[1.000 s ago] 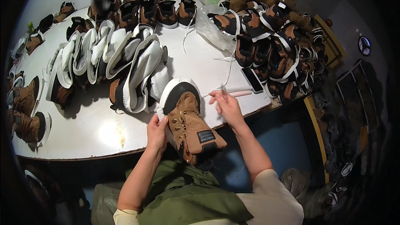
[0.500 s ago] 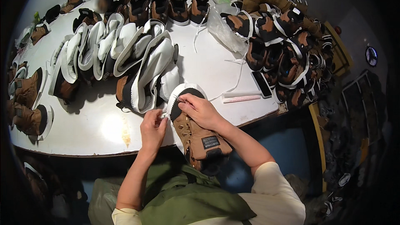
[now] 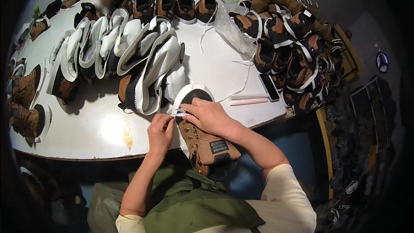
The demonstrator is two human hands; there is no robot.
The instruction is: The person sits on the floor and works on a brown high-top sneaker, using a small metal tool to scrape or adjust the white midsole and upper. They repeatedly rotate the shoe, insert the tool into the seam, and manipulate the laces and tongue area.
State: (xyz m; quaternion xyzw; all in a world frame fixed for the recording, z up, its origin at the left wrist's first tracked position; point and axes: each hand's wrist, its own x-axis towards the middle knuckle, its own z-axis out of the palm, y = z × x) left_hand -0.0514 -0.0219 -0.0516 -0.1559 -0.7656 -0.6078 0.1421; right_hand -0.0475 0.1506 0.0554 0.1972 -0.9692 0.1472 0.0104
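A brown boot upper (image 3: 200, 143) with a black toe and a white rim lies toe-away across the table's front edge, its collar hanging over my lap. My right hand (image 3: 209, 114) rests over the toe part, fingers curled. A small pale pointed thing (image 3: 180, 111) shows by its thumb and forefinger; its kind is unclear. At the left side of the toe, my left hand (image 3: 161, 133) pinches close to the white rim, and what its fingertips hold is too small to make out. Several stitched white-edged shoe uppers (image 3: 148, 75) stand in a row just beyond.
Brown and black shoes (image 3: 166, 4) line the table's back. A heap of shoes and laces (image 3: 297, 56) fills the right end, near a clear plastic bag (image 3: 233, 30), a phone (image 3: 269, 87) and a white strip (image 3: 249, 102). Brown boots (image 3: 26, 121) sit at the left edge.
My right hand has shifted from the black toe towards its left rim, where the pale pointed thing now shows. My left hand stays pinched beside the rim.
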